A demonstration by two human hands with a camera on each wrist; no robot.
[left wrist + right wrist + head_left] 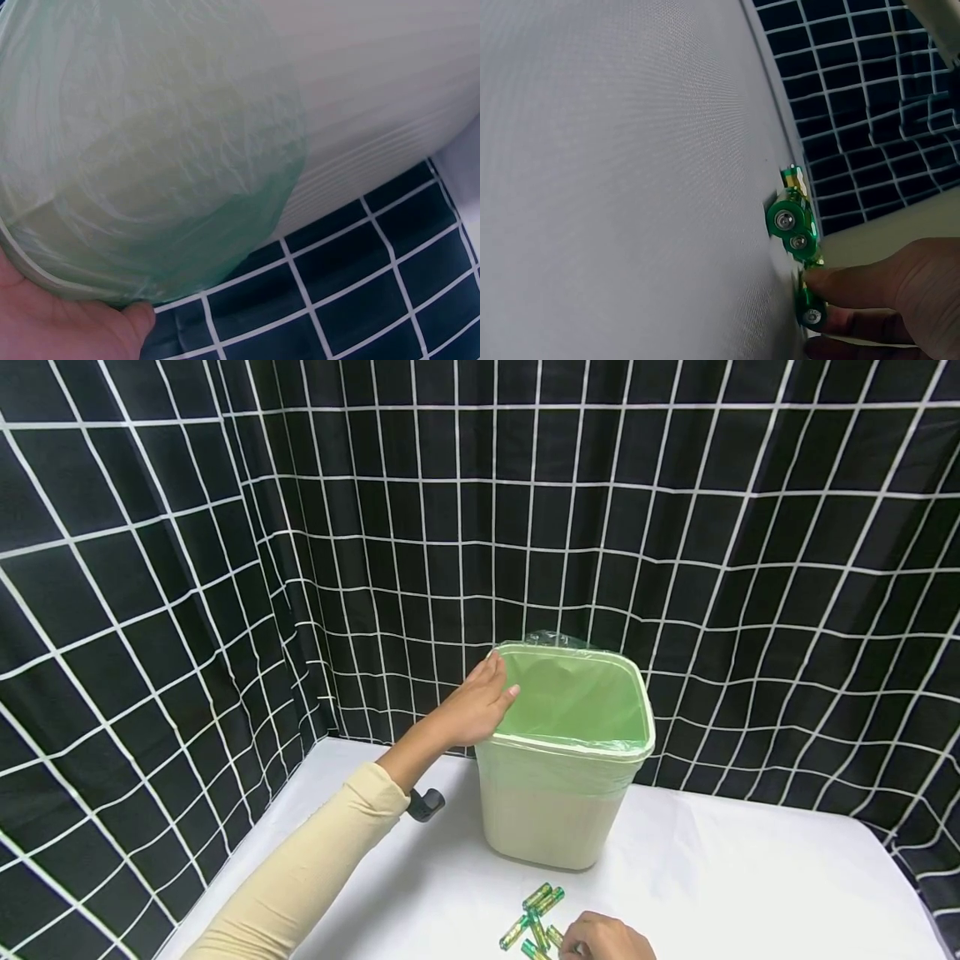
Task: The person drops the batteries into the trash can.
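A cream trash bin [551, 818] lined with a translucent green bag [573, 693] stands upright on the white table. My left hand [480, 702] holds its left rim, the thumb over the inside edge. In the left wrist view, the left hand [71, 322] sits at the rim against the bag's outer fold [172, 172]. Several green and gold batteries [514, 932] lie in a loose cluster before the bin. At the cluster's right side is my right hand [607, 937], partly cut off by the frame. In the right wrist view, its thumb and fingers pinch one battery [811, 311].
Black curtains with a white grid [540, 510] hang behind and to the left of the white table [742, 868]. A dark wrist camera [425, 805] sticks out from beneath the left wrist. Loose bag film [555, 639] stands up behind the bin's far rim.
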